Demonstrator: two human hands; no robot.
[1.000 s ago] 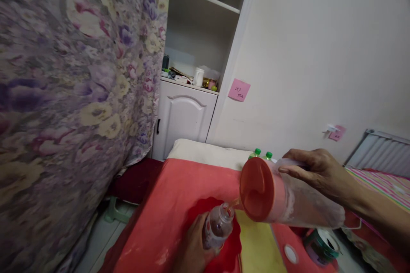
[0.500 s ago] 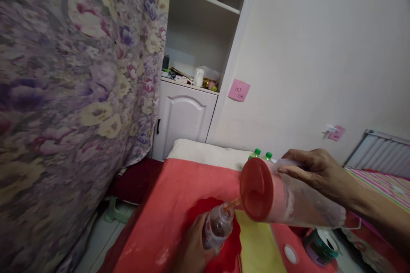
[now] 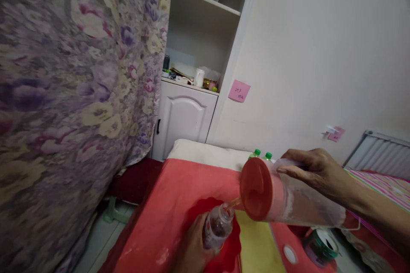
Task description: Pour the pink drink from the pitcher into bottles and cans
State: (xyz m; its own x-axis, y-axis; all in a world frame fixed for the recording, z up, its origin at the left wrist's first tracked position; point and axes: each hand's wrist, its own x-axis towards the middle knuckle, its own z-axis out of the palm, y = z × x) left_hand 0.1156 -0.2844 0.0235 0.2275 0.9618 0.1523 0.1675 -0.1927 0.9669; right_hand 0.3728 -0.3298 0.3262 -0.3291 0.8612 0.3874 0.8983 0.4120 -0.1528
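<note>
My right hand (image 3: 315,170) grips the handle of a clear plastic pitcher (image 3: 307,207) with an orange-red lid (image 3: 254,188), tipped on its side to the left. A thin stream runs from the lid's spout into the open mouth of a small clear plastic bottle (image 3: 218,227). My left hand (image 3: 192,247) is wrapped round that bottle near the bottom edge of the view, holding it tilted over a red cloth (image 3: 179,209) with a yellow patch (image 3: 256,243).
Two green-capped bottles (image 3: 262,154) stand behind the pitcher. A round tin (image 3: 320,246) lies at the lower right. A floral curtain (image 3: 73,94) hangs on the left, a white cabinet (image 3: 182,115) with shelves behind it. A radiator (image 3: 381,153) is at the right.
Almost nothing differs. The pitcher stays tipped and the stream keeps running into the bottle; the view has shifted very slightly.
</note>
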